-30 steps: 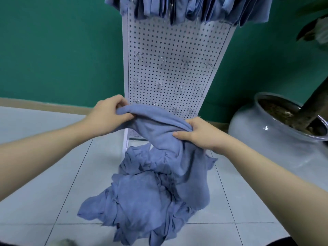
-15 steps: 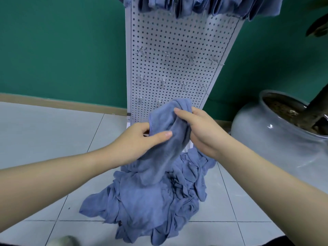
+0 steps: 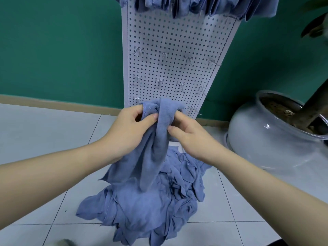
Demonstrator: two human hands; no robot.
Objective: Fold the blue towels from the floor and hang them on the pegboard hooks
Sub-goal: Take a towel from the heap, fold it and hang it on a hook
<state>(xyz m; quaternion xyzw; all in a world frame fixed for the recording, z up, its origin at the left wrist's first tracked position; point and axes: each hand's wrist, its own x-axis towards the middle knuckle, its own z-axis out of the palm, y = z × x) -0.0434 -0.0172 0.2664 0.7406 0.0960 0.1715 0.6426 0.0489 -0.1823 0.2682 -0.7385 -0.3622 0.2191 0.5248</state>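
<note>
Already several folded towels (image 3: 195, 6) hang along the pegboard (image 3: 177, 41) at the top of the frame. At centre, left hand (image 3: 131, 128) and right hand (image 3: 191, 137) pinch one towel (image 3: 159, 132), half-gathered; a heap (image 3: 150, 206) waits below on the floor (image 3: 44, 139), lower hooks (image 3: 163, 55) bare.

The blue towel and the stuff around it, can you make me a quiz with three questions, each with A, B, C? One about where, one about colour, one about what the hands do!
1. Where is the towel pile?
A. On the floor below the pegboard
B. In the pot
C. On a chair

2. What colour is the wall?
A. Yellow
B. Green
C. Red

3. What are the hands doing?
A. Resting on the floor
B. Touching the pot
C. Both gripping one towel

Answers:
1 A, the pile lies on the tiles.
2 B, green shows either side of the board.
3 C, left hand and right hand grip the lifted towel.
</note>
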